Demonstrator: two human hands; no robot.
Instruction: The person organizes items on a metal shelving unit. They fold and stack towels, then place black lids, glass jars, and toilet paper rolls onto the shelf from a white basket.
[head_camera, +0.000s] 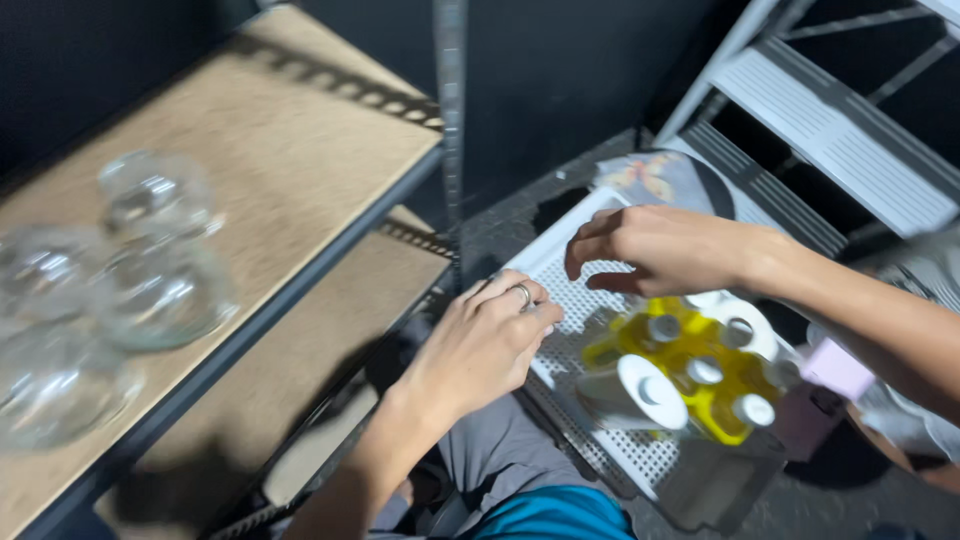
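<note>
Left hand (490, 340), fingers curled loosely and grasping nothing, rests on a white perforated tray (585, 300); right hand (650, 248) hovers above, fingers bent, empty.

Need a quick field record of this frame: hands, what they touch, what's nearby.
left hand: resting on the edge of the white perforated tray, ring on one finger, fingers curled
right hand: hovering over the tray, fingers bent downward, holding nothing visible
tray contents: yellow holder with several small white-capped bottles; a white cup lying on its side
shelf: wooden boards on a metal frame, at left
on shelf: clear glass jars, blurred
behind: white step ladder
</note>
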